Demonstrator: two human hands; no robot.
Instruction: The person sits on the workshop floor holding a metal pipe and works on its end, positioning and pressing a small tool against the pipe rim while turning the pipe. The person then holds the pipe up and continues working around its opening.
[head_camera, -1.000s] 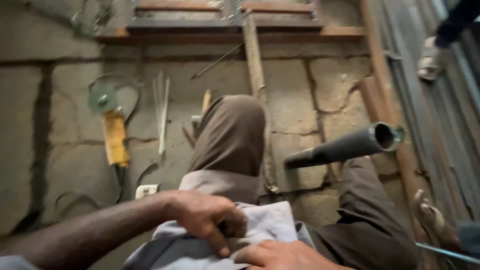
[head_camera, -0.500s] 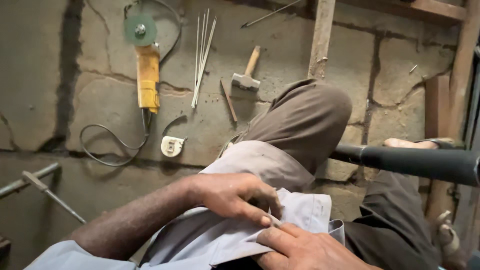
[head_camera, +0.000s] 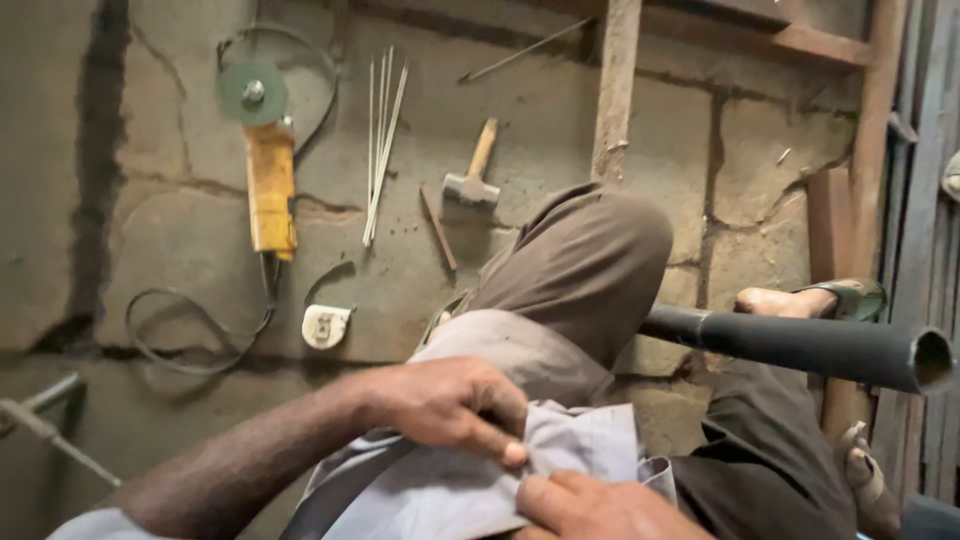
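Observation:
My left hand (head_camera: 450, 405) reaches in from the lower left and pinches the hem of my grey shirt (head_camera: 590, 445) between its fingertips. My right hand (head_camera: 600, 508) shows only partly at the bottom edge, its thumb pressed on the same fabric just below the left fingertips. Both hands rest over my lap, above my bent knee in brown trousers (head_camera: 590, 260). A black metal pipe (head_camera: 800, 345) lies across my legs to the right, its end hollow.
On the concrete floor lie a yellow angle grinder (head_camera: 270, 190) with its looped cable (head_camera: 190, 330), thin welding rods (head_camera: 380, 140), a small hammer (head_camera: 472, 180) and a white tape measure (head_camera: 326, 326). A wooden plank (head_camera: 615, 90) runs upward. A sandalled foot (head_camera: 800, 300) rests behind the pipe.
The view has dropped and swung, bringing the floor tools closer. My left hand has slid right along the shirt to meet the right thumb at the hem.

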